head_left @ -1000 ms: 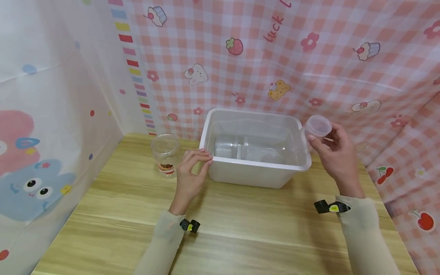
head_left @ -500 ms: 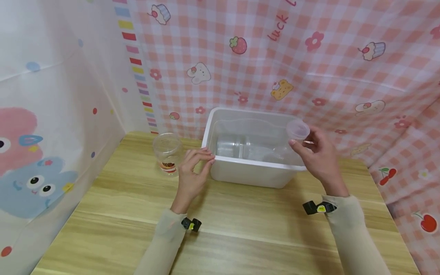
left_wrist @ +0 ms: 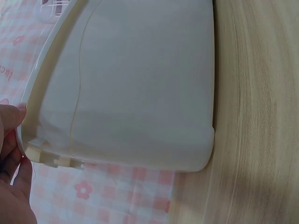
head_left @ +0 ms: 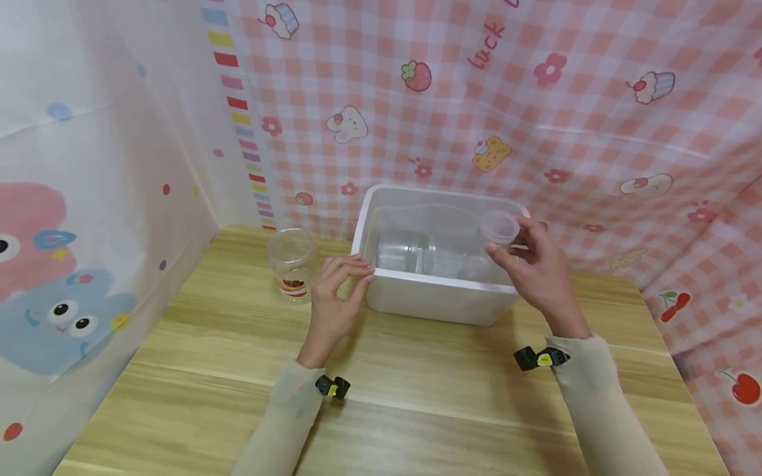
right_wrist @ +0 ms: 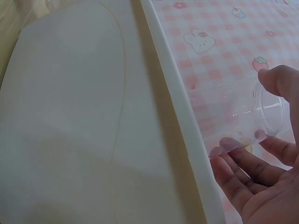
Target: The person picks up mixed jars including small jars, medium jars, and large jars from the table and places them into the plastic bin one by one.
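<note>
Holding: small clear cup (head_left: 499, 227) pinched in right hand (head_left: 534, 270) fingertips, above white tub (head_left: 440, 301) right part.
Tub: far centre on table (head_left: 417, 390).
Left hand (head_left: 335, 305): fingers curled, touching tub's near-left rim corner.
Glass (head_left: 291, 263): left of left hand.

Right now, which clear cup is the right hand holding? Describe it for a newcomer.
Start at the white bin at the back of the wooden table. Above its right side, the right hand pinches a small clear cup. Unlike the taller printed glass left of the bin, it is plain and off the table.
</note>
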